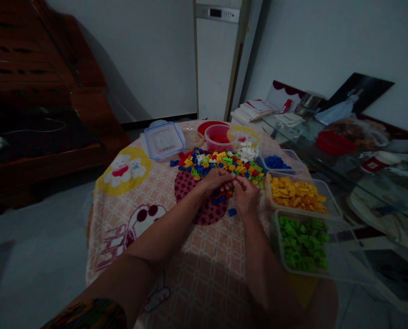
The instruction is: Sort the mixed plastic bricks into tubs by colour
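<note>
My left hand [215, 180] and my right hand [247, 194] meet at the fingertips above a mixed pile of small plastic building bricks [221, 157]. Both have their fingers drawn together in a pinch. Whatever is between the fingertips is too small and dark to make out. Bricks in red, blue, yellow, green and white lie just beyond and beneath the hands. A lone blue brick [232, 212] rests on the patterned tablecloth [204, 265], near my right wrist.
Along the right stand clear boxes of blue bricks [276, 162], yellow bricks [296, 194] and green bricks [303, 242]. White bricks [247, 153] are heaped beside a round tub [219, 145] with red pieces. A blue-rimmed lid [165, 140] lies back left. A cluttered glass table [327, 160] adjoins.
</note>
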The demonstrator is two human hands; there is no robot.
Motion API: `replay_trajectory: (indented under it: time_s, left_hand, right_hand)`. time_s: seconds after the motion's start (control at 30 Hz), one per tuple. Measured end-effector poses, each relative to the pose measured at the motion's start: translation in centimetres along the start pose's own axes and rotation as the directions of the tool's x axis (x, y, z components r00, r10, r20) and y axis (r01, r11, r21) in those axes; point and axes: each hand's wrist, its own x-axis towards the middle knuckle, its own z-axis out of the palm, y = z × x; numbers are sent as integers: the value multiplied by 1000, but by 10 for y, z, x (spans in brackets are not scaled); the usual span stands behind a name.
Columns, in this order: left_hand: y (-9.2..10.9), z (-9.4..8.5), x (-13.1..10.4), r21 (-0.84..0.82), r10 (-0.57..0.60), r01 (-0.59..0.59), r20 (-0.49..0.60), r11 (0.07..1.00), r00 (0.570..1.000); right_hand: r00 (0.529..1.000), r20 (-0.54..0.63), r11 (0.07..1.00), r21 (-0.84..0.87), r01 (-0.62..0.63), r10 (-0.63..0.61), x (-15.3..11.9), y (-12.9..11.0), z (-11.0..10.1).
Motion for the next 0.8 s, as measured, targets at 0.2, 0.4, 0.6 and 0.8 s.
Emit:
replay_trajectory:
  time_s: [0.2,0.4,0.6,0.8]
  left_hand:
    - [1,0,-1,-6,-8,8,-13,1000,1000]
    - [-1,-2,1,-21,-6,6,17,1000,1000]
    - [-2,-5,1,-48,-35,37,50,998,998]
    - [2,-6,0,-61,-65,69,71,996,995]
  right_hand:
    - [1000,1,1000,-2,-11,11,0,0,0]
    - [1000,11,1000,-9,0,0,0,2,0]
    - [999,38,1000,-6,-9,9,0,3,0]
    - [999,22,999,-31,38,-37,-1,-2,-2]
